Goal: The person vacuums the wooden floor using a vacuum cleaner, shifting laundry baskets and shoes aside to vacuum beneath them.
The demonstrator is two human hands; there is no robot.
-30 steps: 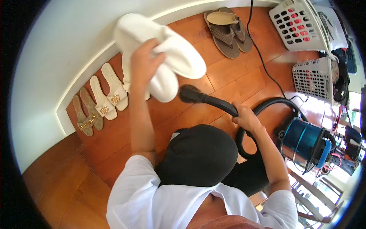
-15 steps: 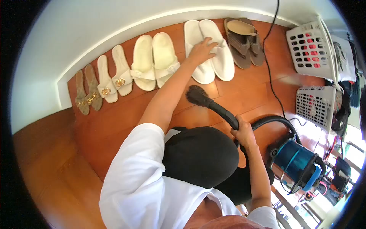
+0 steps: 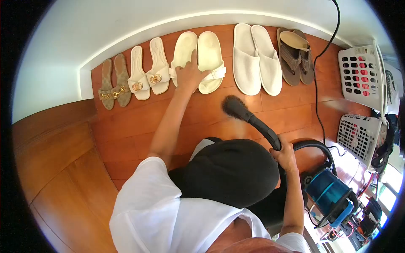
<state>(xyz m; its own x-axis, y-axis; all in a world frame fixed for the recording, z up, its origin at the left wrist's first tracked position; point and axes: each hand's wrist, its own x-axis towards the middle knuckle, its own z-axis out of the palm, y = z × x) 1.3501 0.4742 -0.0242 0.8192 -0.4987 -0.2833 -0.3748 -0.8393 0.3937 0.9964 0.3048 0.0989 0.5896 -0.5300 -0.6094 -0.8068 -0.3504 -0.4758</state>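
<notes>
My left hand is over the pair of cream buckle slides, its fingers spread across the strap of the left slide; whether it presses on it I cannot tell. Wrapped round the black handle of a vacuum hose is my right hand. The hose ends in a round dust brush, held above the wooden floor below the white closed-toe slippers.
White slides with gold buckles and brown sandals line the wall at left. Grey-brown flip-flops, a black cord, white baskets and a blue vacuum canister are at right.
My left hand has moved left from the white slippers to the cream slides. The white slippers now stand farther from the cream slides. The view has shifted; my right hand still holds the hose.
</notes>
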